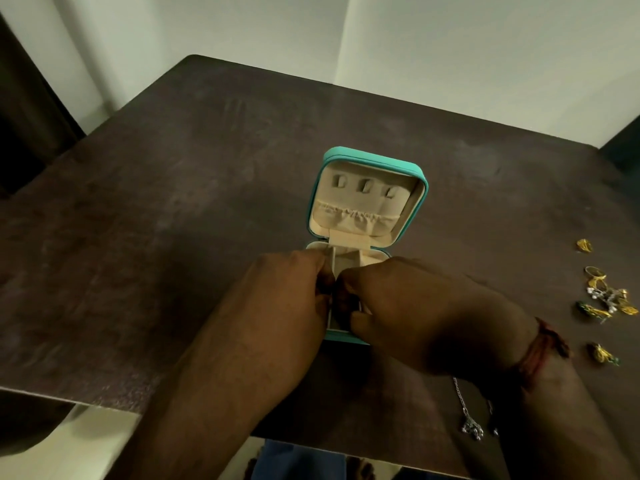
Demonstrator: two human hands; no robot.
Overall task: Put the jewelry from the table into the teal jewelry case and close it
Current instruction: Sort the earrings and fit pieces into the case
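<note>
- One chain (462, 400), silver, lies nearest, at the near edge of the table (207, 168), partly hidden under the right wrist; not yet packed.
- Two hands meet over the base of the case: left hand (287, 292) and right hand (422, 306), fingers curled inward, tips close together. Whether they pinch a piece or grip a divider is hidden and cannot be told.
- One red band (543, 348) circles the right wrist.
- Unpacked jewelry lies well right of the case: a near gold piece (604, 355), a far gold piece (584, 244), and between them one tangle (606, 296) of gold, green and silver pieces too knotted to count.
- One case (367, 158), teal, stands mid-table, open, with its base near and its lid upright beyond. The little of the base interior that shows looks bare.
- Three tabs (363, 186) and one gathered pocket (353, 220) line the lid; all carry nothing.
- Judged progress: early. At most one piece is going in; the chain, the right-hand pieces and the closing remain.
</note>
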